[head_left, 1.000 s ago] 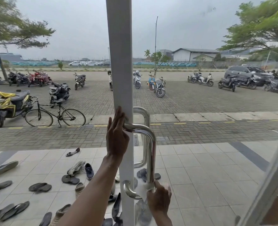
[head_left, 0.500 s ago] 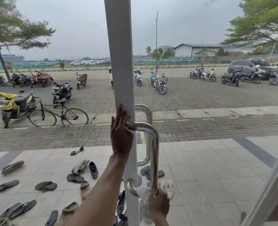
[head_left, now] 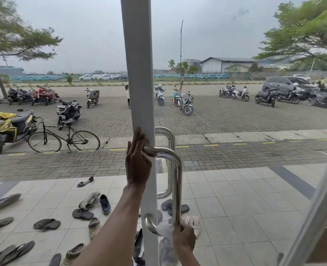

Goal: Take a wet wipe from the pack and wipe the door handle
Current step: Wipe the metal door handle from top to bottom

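1. The left hand (head_left: 137, 166) lay flat and open against the white door frame (head_left: 139, 73), fingers upward, thumb side touching the top bend of the steel handle (head_left: 177, 179); it held nothing.
2. The right hand (head_left: 184, 237) was closed round a white wipe (head_left: 165, 230), pressed on the lower bend of the handle where the bar curves back into the frame.
3. A second matching handle (head_left: 169, 143) showed through the glass on the outer side.
4. No pack of wipes was in view.
5. Outside, on the tiled porch (head_left: 245, 208), loose sandals and shoes (head_left: 92, 202) lay scattered at the left and near the foot of the door.
6. Beyond them stood a bicycle (head_left: 63, 140) and parked motorbikes (head_left: 185, 102) on the paving.
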